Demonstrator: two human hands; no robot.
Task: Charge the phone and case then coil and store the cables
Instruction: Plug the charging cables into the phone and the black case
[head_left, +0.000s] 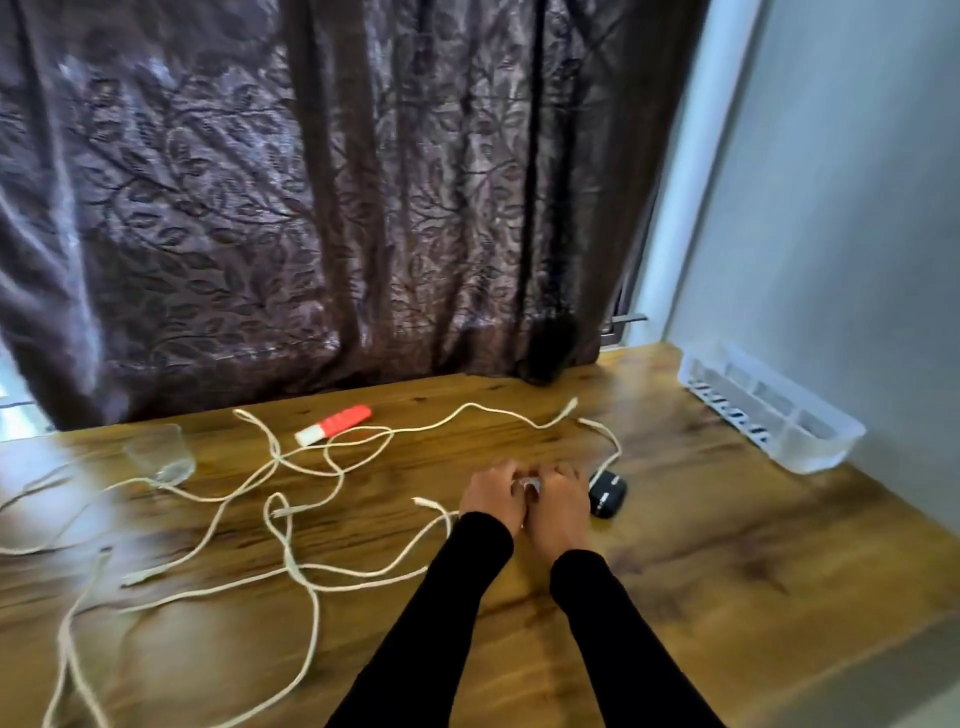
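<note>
**Both hands closed on something small, case just to the right**

My left hand (491, 493) and right hand (558, 496) meet knuckle to knuckle over the middle of the table (727, 561), fingers curled in around a small pale object (527, 485) pinched between them. It is mostly hidden; I judge it to be a cable plug or a small adapter, but I cannot tell which. Neither grip is open.

The black case (607, 493) lies just beside my right hand, on its outer side, so that hand is the nearer one. A white cable end (605, 434) curves down from the far side toward the case; whether it is seated in the case I cannot tell. I see no phone.

The other white cables (291, 551) sprawl in loose, crossing loops over the left half of the table, well apart from the case. A red and white stick-shaped item (335, 423) lies among them farther back, and a clear glass (161, 454) stands at far left.

The table is glossy wood grain. A dark patterned curtain (311, 208) hangs along its far edge, and a white slotted tray (769, 410) sits against the wall at right.
</note>
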